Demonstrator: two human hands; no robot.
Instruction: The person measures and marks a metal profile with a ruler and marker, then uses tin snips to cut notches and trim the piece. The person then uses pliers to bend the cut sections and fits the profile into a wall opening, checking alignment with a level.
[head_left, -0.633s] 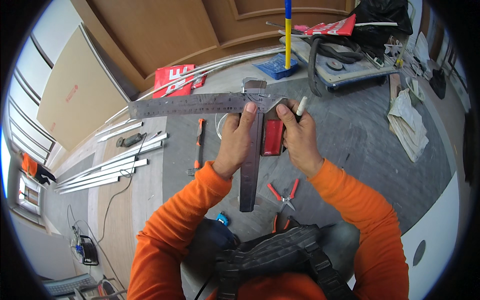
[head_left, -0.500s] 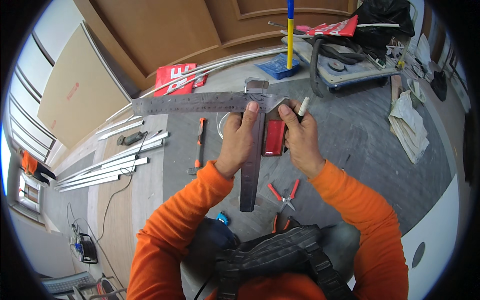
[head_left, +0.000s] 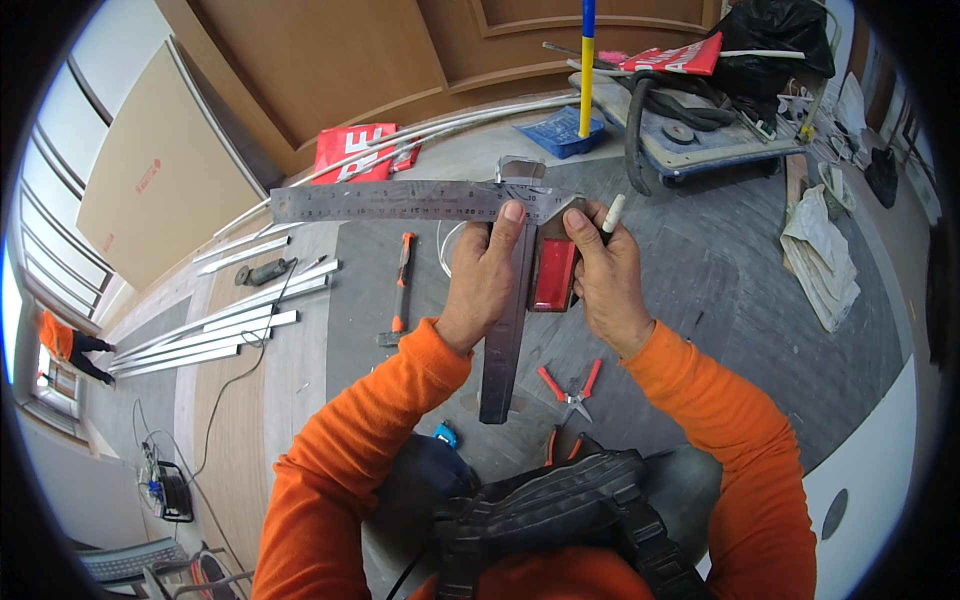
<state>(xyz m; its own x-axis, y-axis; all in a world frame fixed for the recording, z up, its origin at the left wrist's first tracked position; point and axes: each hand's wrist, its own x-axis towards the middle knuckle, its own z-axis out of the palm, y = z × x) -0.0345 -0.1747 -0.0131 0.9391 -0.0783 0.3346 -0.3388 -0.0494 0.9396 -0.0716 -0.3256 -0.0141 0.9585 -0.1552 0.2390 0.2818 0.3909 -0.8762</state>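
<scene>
Beside a brown panelled wall (head_left: 370, 50), a blue-and-yellow pole (head_left: 586, 85), its top cut off, stands at a shallow blue plastic pan (head_left: 548, 136); a flat-bed trolley (head_left: 700, 154) carries a coiled black hose (head_left: 641, 130). Before you, over the grey floor (head_left: 690, 400), your left hand (head_left: 484, 280) is closed on a long dark-grey metal bar (head_left: 503, 370), thumb pressing a scuffed steel ruler blade (head_left: 380, 201) laid across it. Your right hand (head_left: 610, 280) clasps the blade's red-sided head (head_left: 554, 276) and a white-capped marker (head_left: 614, 213). Most fingers are hidden behind; the ruler covers part of the bar.
</scene>
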